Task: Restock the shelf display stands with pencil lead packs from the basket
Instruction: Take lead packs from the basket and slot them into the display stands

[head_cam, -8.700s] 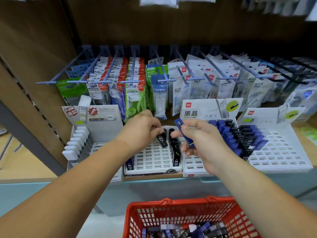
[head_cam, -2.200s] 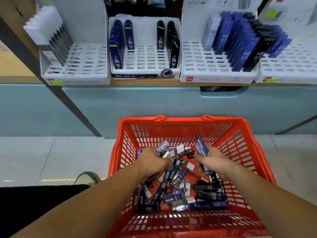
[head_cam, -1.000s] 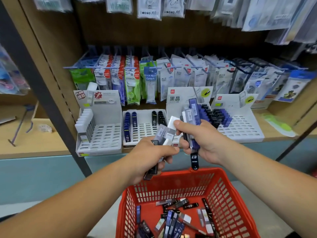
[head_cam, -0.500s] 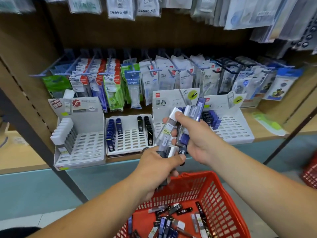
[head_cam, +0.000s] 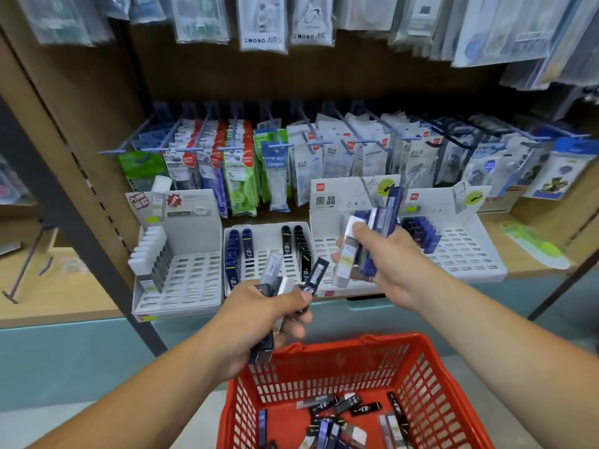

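Observation:
My left hand (head_cam: 259, 322) grips a fan of several pencil lead packs (head_cam: 291, 280), black, blue and white-capped, held in front of the middle display stand (head_cam: 269, 254). My right hand (head_cam: 385, 264) holds another bunch of lead packs (head_cam: 366, 241), a clear white-capped one and blue ones, in front of the right-middle stand (head_cam: 327, 251). The red basket (head_cam: 431, 384) sits below my hands with several loose packs (head_cam: 340, 413) on its bottom. The left stand (head_cam: 191, 280) holds a row of white-capped packs. A far-right stand (head_cam: 466, 254) holds blue and black packs.
Above the stands, blue pegs carry hanging correction tape and refill packets (head_cam: 275, 170). More bagged items hang from the upper row (head_cam: 262, 24). A dark slanted shelf upright (head_cam: 81, 222) stands at left. A green packet (head_cam: 534, 244) lies on the shelf at right.
My hands have drawn apart: the right hand with its bunch rose toward the right-middle stand, the left stays lower by the middle stand. The view has drawn closer to the shelf.

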The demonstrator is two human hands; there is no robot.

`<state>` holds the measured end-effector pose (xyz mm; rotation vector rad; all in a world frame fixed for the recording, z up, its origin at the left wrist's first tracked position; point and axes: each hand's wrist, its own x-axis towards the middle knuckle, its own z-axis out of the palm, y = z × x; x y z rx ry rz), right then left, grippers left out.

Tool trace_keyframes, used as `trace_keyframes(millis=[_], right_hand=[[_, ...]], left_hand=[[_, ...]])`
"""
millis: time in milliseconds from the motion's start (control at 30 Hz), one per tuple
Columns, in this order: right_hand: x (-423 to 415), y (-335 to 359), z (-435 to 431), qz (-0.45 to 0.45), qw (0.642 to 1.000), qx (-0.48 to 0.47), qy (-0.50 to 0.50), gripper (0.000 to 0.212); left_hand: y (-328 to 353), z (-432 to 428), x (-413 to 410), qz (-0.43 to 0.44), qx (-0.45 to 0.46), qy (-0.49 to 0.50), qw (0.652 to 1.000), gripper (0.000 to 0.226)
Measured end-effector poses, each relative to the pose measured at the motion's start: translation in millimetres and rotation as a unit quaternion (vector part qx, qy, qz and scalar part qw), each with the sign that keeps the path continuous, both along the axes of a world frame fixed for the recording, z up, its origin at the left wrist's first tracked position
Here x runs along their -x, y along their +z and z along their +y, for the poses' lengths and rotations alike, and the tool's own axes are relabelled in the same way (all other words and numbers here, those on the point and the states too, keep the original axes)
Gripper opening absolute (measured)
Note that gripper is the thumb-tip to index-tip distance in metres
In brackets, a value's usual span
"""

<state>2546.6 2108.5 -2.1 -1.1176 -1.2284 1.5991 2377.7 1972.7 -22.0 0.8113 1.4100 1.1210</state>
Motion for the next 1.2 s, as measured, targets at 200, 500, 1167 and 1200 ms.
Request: trace_keyframes(millis=[200,500,1167,1200], right_hand=[[18.6,-4.6,-10.9,-0.118,0.988,-0.041,0.088,0.032],[36.3,-8.9,-16.0,-0.077,0.984,-0.018,0.159,0.019],[39.4,-20.2,15.2,-0.062,0.992,0.044,0.105,0.05],[38.3,-21.6,17.5,-0.058,0.992,0.049,0.103,0.05]], left_hand=[[19.1,6.6,27.9,0.039,-0.02,0.041,0.998,0.025],[24.8,27.7,50.9,0.004,-0.056,0.033,0.998,0.019],[30.9,95.0,64.9,0.282,-0.125,0.127,0.943,0.01],[28.4,100.3,64.7,0.297,-0.129,0.123,0.938,0.009]])
